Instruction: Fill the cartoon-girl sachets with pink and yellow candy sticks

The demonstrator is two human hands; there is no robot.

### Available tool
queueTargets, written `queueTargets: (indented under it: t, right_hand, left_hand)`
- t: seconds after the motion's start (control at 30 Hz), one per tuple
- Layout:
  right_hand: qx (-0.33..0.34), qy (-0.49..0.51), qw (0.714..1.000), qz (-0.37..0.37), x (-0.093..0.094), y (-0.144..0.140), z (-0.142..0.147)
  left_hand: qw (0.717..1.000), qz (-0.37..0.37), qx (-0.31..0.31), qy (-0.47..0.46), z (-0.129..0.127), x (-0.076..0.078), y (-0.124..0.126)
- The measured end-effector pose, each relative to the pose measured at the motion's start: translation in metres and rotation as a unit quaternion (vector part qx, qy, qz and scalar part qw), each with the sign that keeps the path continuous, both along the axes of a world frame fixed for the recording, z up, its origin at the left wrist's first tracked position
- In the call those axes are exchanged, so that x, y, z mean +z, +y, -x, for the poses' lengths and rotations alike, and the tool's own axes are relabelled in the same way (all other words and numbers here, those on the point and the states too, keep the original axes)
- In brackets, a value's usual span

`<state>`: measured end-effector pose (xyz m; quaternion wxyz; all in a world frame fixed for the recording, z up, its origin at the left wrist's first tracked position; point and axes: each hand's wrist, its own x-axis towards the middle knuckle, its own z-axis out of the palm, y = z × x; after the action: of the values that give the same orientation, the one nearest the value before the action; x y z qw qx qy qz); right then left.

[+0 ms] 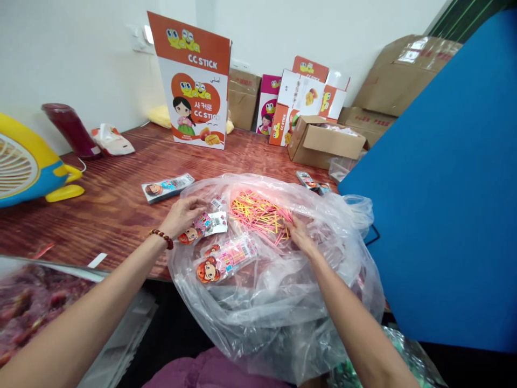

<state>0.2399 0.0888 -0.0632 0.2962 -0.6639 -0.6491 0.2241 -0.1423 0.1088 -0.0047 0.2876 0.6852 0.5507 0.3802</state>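
A large clear plastic bag [283, 291] lies open on my lap and the table edge. Inside it sits a heap of thin pink and yellow sticks [258, 213]. My right hand [299, 235] reaches into the bag and touches the near edge of the sticks. My left hand [182, 214], with a bead bracelet on its wrist, grips a small cartoon-girl packet [204, 225] at the bag's left rim. A second, filled packet of the same kind [226, 260] lies in the bag just below it.
The wooden table [121, 199] carries a flat packet [167, 187], an orange CC STICK display box [196, 81], small cartons [307, 99], an open cardboard box [323, 141], a yellow fan [24, 161] and a dark red bottle [72, 129]. A blue board [444, 188] stands right.
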Motion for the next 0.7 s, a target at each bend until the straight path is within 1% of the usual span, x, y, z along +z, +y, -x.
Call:
queueTargets:
  t: [0.1,0.2,0.33,0.43,0.57,0.7]
  right_hand:
    - [-0.021,0.017,1.000,-0.007,0.007,-0.001,-0.001]
    - [-0.036,0.058,0.997,-0.025,0.008,-0.006,0.001]
    - [-0.048,0.152,0.986,-0.043,0.000,-0.016,0.007]
    - [-0.057,0.158,0.985,-0.034,-0.007,-0.020,0.010]
    - [-0.051,0.159,0.986,-0.028,-0.012,-0.020,0.011]
    - [-0.036,0.193,0.980,-0.039,-0.009,-0.016,0.012]
  left_hand:
    - [0.997,0.020,0.002,-0.081,-0.004,0.006,-0.006]
    - [0.987,0.050,0.014,-0.149,-0.011,0.015,-0.015]
    - [0.966,0.095,0.030,-0.237,-0.021,0.023,-0.026]
    - [0.943,0.143,0.036,-0.298,-0.030,0.027,-0.034]
    - [0.925,0.159,0.020,-0.345,-0.040,0.030,-0.047]
    - [0.913,0.170,0.001,-0.372,-0.048,0.031,-0.059]
